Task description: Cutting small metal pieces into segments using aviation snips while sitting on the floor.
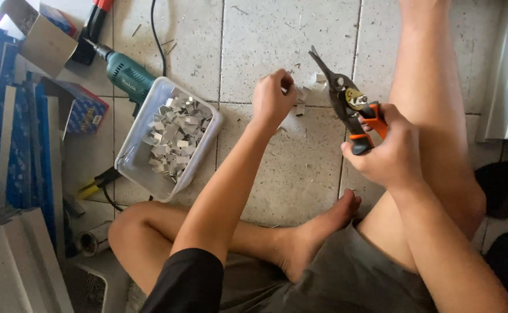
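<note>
I sit cross-legged on a tiled floor. My right hand point(390, 152) grips the orange-and-black handles of metal snips point(346, 98), whose dark blades point up and to the left. My left hand point(272, 99) is closed around a small bent piece of sheet metal point(298, 99), held just left of the snips' blades. A few more small metal pieces point(321, 77) lie on the floor beyond the blades.
A clear plastic tub point(138, 168) holding several bent metal pieces stands at the left. Behind it lies a teal power drill point(125, 74) with a black cord. Yellow-handled pliers point(94, 186), blue boxes point(10, 133) and white profiles point(16, 261) crowd the left edge.
</note>
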